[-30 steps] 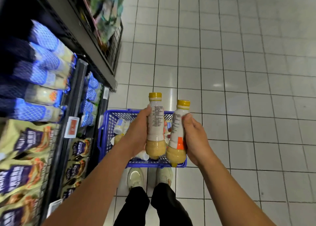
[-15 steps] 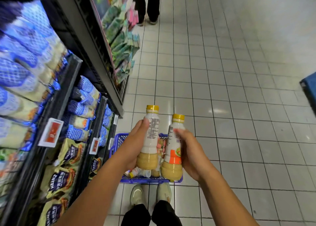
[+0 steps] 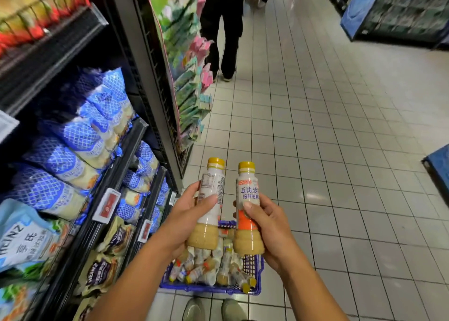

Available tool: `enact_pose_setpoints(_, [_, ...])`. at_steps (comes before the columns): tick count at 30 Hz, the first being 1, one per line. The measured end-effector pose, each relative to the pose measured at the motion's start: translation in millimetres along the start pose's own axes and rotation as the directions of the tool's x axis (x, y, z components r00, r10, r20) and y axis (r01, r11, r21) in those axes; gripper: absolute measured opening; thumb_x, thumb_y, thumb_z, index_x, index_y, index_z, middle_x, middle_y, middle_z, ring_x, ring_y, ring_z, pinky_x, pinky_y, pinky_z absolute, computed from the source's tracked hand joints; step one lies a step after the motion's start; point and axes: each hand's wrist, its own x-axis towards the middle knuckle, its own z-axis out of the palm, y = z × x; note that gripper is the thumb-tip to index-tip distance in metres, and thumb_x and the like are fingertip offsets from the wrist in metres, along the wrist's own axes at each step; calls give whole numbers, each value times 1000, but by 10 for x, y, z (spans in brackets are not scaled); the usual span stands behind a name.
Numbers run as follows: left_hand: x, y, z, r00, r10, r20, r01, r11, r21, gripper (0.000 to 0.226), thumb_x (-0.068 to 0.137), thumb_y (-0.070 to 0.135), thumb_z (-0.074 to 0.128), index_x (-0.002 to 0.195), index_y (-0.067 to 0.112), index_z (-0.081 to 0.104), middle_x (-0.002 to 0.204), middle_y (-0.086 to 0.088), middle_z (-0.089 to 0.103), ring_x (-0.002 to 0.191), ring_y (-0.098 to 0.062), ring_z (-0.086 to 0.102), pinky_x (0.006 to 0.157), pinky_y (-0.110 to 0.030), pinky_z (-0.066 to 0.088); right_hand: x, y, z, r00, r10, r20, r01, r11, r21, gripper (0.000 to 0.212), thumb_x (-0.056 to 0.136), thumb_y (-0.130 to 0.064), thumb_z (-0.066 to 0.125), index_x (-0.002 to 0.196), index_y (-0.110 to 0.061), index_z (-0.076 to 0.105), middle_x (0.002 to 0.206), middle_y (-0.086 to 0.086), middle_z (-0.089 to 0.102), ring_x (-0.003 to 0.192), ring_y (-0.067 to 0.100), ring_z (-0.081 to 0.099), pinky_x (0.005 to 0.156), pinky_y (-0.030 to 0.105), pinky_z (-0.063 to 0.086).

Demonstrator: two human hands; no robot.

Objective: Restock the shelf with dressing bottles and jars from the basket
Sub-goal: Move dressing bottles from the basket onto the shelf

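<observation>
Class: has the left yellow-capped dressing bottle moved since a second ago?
Yes, upward. The left yellow-capped plastic dressing bottle ended at the near rim of the blue plastic basket; now it ends over its middle.

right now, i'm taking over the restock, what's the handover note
Left hand grips the left bottle, right hand grips the right bottle, both caps up above the basket.
The basket sits on the floor beside the shelf, with many loose bottles lying in it.
Done: two bottles in hand.
Left: shelve both, then empty the basket.
</observation>
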Motion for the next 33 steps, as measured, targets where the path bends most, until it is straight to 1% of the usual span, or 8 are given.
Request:
enact_pose_setpoints(3, [-82,14,70,999,26,-41,-27,999,-33,52,72,31,75,121,19,63,90,-3,73,80,-19,70,63,-32,57,-4,-73,68,999,-17,33,17,1000,-5,34,75,-28,80,108,-22,73,91,12,70,78,19,66,74,41,58])
enact_pose_setpoints(6, [-171,26,151,995,49,-90,-55,996,-68,47,73,28,77,117,17,65,100,-13,72,84,-20,71,65,-35,59,11,-134,118,995,-11,102,13,1000,-14,33,79,-23,82,111,-22,71,96,15,71,83,25,67,83,53,55])
enact_pose_setpoints(10, [-321,33,257,984,119,-135,-129,989,-72,47,78,30,78,122,21,64,112,-14,73,92,-24,71,75,-38,59,5,-255,174,970,26,242,-18,999,-37,44,78,-24,81,120,-20,67,107,25,72,83,32,73,71,42,61])
enact_pose_setpoints(14, [-485,-24,321,958,134,-252,-185,965,-189,44,83,16,69,126,19,60,118,-14,71,109,-33,68,89,-43,58,27,-321,180,940,49,338,-9,993,-120,43,75,-26,84,115,-24,70,109,16,74,92,31,74,76,39,61])
enact_pose_setpoints(18, [-779,-102,340,923,174,-344,-263,937,-231,38,91,6,57,128,14,57,114,-16,72,102,-30,71,79,-37,60,24,-317,227,900,86,427,-8,983,-183,41,75,-25,82,114,-25,71,110,16,74,95,29,72,81,41,59])
enact_pose_setpoints(22, [-1095,-221,338,849,212,-484,-348,914,-210,57,80,18,70,134,15,53,118,-14,71,106,-32,69,88,-47,57,-105,-254,410,835,130,535,-11,976,-219,45,67,-33,83,111,-27,73,108,14,74,90,23,72,76,35,58])
enact_pose_setpoints(26, [-1463,-374,320,746,247,-619,-423,893,-153,53,66,26,85,116,17,67,100,-9,75,84,-19,72,67,-33,58,-301,-84,642,762,179,622,-4,962,-273,41,68,-22,74,110,-21,73,101,22,72,84,27,66,73,39,56])
enact_pose_setpoints(33, [-2354,-772,223,551,183,-814,-445,890,-101,55,65,27,90,113,23,63,99,-9,76,91,-24,73,78,-45,59,-855,312,1066,608,271,746,10,937,-349,42,74,-12,67,116,-10,67,91,14,72,79,24,66,67,31,57])
